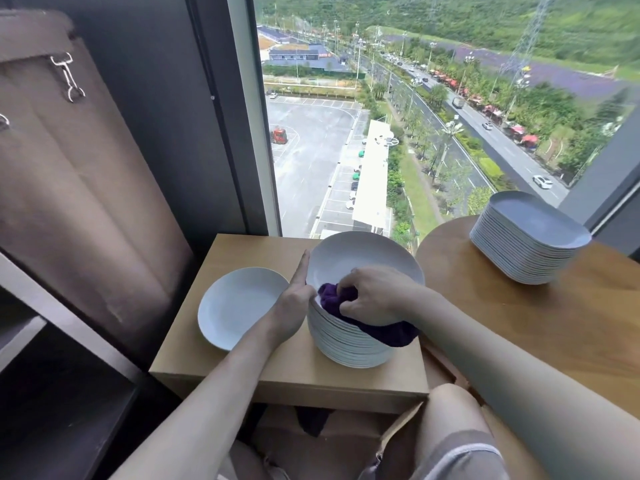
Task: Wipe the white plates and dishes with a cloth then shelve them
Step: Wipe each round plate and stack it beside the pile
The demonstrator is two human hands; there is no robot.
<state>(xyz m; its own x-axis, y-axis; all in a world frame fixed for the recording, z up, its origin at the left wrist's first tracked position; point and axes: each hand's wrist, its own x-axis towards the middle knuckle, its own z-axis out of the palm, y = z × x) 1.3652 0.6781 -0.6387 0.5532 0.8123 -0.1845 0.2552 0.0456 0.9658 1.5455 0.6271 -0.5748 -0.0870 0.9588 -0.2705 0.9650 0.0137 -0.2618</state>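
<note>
A tall stack of white round plates (349,344) stands on a small wooden table (242,372). The top plate (360,258) is tilted up toward me. My left hand (298,292) lies with straight fingers against that plate's left rim, thumb at the edge. My right hand (374,296) grips a bunched purple cloth (332,296) and presses it into the near part of the top plate; the cloth's tail hangs over the stack's right side. A single white plate (239,306) lies flat to the left of the stack.
A second stack of white oblong dishes (526,244) sits on a round wooden table (519,323) at the right. A dark shelf unit (52,375) stands at lower left, a brown curtain (86,202) behind it. A large window is straight ahead. My knee (450,410) is below.
</note>
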